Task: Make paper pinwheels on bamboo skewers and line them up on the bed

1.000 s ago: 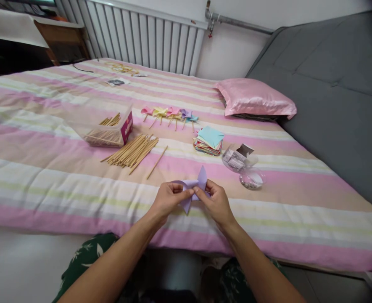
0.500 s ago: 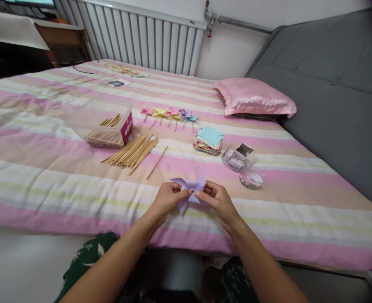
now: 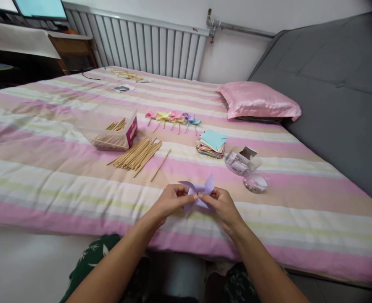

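Observation:
A purple paper pinwheel [image 3: 199, 189] is held between my two hands above the front edge of the bed. My left hand [image 3: 172, 201] pinches its left side, with the thumb at the centre. From the right, my right hand [image 3: 221, 205] grips it too, its thumb meeting the left one over the middle. A small dark spot shows between the thumbs; what it is I cannot make out. One wooden stick [image 3: 161, 165] lies alone just beyond my left hand, beside a pile of wooden sticks [image 3: 138, 154].
A clear plastic box [image 3: 132, 131] holds more sticks. Several finished pinwheels [image 3: 176, 117] lie in a row behind a stack of coloured paper [image 3: 211, 143]. Two clear round containers [image 3: 236, 163] with small parts sit at right. A pink pillow [image 3: 258, 100] rests by the grey headboard [image 3: 324, 80].
The whole scene has shifted slightly right and down as my view turned. Both hands keep hold of the pinwheel, and my thumbs have come closer together at its centre.

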Tool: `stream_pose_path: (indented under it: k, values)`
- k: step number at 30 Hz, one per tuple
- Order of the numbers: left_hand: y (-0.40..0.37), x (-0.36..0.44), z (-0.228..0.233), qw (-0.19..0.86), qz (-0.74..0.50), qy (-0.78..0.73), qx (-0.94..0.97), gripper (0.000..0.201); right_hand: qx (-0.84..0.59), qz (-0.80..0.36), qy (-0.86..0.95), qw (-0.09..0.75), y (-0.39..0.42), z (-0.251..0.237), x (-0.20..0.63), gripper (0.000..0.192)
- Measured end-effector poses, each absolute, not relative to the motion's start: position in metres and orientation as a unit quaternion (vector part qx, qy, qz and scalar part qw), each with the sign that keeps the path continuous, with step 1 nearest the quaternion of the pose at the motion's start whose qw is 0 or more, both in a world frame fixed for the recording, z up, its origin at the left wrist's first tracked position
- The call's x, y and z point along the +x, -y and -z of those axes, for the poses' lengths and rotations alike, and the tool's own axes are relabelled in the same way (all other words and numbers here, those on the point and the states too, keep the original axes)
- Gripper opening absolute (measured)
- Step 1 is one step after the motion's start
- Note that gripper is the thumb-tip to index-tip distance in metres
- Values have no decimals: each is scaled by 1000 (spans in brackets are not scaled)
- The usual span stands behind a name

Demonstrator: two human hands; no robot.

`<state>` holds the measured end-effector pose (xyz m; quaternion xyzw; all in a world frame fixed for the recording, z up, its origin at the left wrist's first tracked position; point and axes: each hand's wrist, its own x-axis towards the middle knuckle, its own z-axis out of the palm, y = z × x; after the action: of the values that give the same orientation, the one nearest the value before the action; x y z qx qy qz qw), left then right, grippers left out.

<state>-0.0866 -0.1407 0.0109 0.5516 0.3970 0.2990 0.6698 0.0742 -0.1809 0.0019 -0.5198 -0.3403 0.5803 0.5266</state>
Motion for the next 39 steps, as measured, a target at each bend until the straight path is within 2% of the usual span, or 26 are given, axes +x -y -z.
stream_pose_path:
  k: [3, 5, 6, 8, 10, 12, 15, 18, 24, 28, 30, 32, 35, 39]
  values:
    - [131, -102, -22, 660, -298, -414, 551, 39, -526, -581, 292, 547, 179, -3, 78, 20]
    - [119, -113, -25, 623, -356, -457, 526, 44, -521, -586, 250, 568, 179, -5, 81, 19]
    - [111, -117, -24, 581, -392, -495, 514, 46, -518, -591, 228, 576, 178, -5, 82, 18]
    - [95, -121, -20, 426, -447, -569, 542, 42, -510, -603, 198, 580, 178, -6, 82, 17]
    - [80, -119, -13, 259, -403, -617, 625, 30, -503, -616, 195, 574, 178, -5, 82, 17]
    - [69, -115, -5, 118, -304, -649, 688, 29, -496, -622, 206, 569, 179, -3, 82, 18]
    - [62, -109, 6, 75, -271, -658, 699, 31, -488, -631, 221, 561, 179, -1, 81, 18]
    - [60, -106, 13, 80, -240, -674, 694, 24, -482, -636, 228, 558, 180, -2, 81, 17]
    - [69, -103, 5, 140, -246, -678, 679, 32, -468, -640, 196, 577, 182, -8, 86, 17]
    - [101, -97, -4, 260, -269, -611, 698, 34, -440, -634, 147, 618, 182, -14, 93, 20]
    - [119, -94, -7, 425, -332, -539, 647, 36, -410, -635, 134, 641, 181, -17, 96, 21]
    - [132, -91, -12, 522, -348, -488, 607, 36, -377, -637, 140, 658, 181, -20, 98, 21]
    - [141, -88, -20, 579, -364, -454, 572, 32, -341, -643, 160, 667, 183, -24, 99, 22]
    - [143, -86, -29, 588, -364, -438, 574, 36, -329, -649, 193, 658, 185, -24, 97, 27]
